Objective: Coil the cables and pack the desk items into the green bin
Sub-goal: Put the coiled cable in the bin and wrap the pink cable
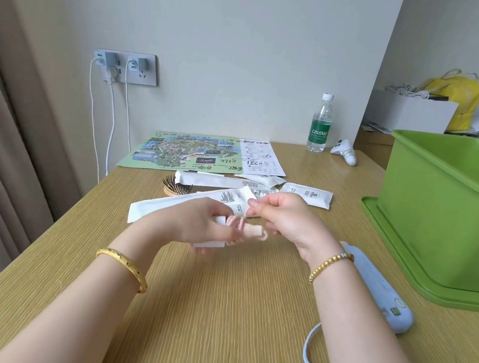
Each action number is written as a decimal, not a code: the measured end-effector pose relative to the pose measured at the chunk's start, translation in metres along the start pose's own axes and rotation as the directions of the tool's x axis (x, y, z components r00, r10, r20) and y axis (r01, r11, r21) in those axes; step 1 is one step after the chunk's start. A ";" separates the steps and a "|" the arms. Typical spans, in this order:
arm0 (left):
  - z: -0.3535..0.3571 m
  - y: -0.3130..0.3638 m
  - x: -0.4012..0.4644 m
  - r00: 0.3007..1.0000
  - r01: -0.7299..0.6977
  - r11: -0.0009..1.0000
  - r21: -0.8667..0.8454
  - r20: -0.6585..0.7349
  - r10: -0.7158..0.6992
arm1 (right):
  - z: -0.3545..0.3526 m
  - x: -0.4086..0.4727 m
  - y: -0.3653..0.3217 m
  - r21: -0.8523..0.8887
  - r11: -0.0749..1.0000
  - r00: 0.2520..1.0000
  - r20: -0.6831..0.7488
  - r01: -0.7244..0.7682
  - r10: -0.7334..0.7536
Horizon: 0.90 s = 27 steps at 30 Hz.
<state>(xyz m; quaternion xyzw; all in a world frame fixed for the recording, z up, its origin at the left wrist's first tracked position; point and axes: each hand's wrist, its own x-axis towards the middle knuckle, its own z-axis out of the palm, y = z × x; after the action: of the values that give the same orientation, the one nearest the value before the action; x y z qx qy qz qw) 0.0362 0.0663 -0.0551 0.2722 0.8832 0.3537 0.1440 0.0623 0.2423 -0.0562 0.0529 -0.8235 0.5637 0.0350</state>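
both hands (237,222) pinch a coiled pink cable (243,228) between them, left of the green bin (447,222).

Your left hand (196,221) and right hand (283,217) meet above the counter (209,319), both pinching a small pink coiled cable (243,226). White packets (222,183) lie just beyond; the green bin (448,216) stands at your right, a blue device (378,290) beside it.
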 end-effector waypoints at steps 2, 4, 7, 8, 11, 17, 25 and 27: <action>0.004 0.002 0.005 0.978 0.055 0.993 0.109 -0.204 -0.031 | 0.004 0.000 -0.003 -0.078 0.994 0.996 -0.041 0.078 -0.081; 0.008 0.001 0.011 0.935 0.063 0.998 -0.005 -0.351 -0.061 | 0.009 -0.001 -0.005 -0.135 0.977 0.985 -0.031 0.165 -0.171; 0.008 -0.001 0.012 0.935 -0.016 0.933 -0.359 -0.335 -0.113 | 0.014 -0.002 -0.008 -0.126 0.966 0.970 -0.053 0.228 -0.236; 0.007 -0.002 0.011 0.950 -0.044 0.886 -0.461 -0.293 -0.105 | 0.014 -0.003 -0.010 -0.115 0.963 0.966 -0.066 0.242 -0.251; 0.005 -0.004 0.011 0.974 -0.054 0.729 -0.683 -0.197 -0.113 | 0.015 -0.003 -0.011 -0.177 0.945 0.954 -0.072 0.276 -0.292; 0.006 -0.004 0.011 0.950 0.056 0.694 -0.718 -0.175 -0.257 | 0.026 -0.003 -0.002 -0.484 0.795 0.918 0.043 0.365 -0.395; -0.006 -0.003 0.013 0.831 -0.142 0.569 -0.810 -0.410 -0.376 | 0.029 0.000 -0.007 -0.152 0.949 0.949 -0.112 0.276 -0.294; -0.008 -0.003 0.012 0.835 -0.233 0.549 -0.803 -0.454 -0.311 | 0.022 0.000 -0.010 -0.054 0.980 0.973 -0.116 0.194 -0.199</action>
<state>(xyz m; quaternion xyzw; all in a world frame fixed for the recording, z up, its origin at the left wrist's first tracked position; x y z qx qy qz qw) 0.0222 0.0671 -0.0522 0.0361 0.6147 0.7879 0.0044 0.0637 0.2180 -0.0548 0.0991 -0.8224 0.5421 0.1414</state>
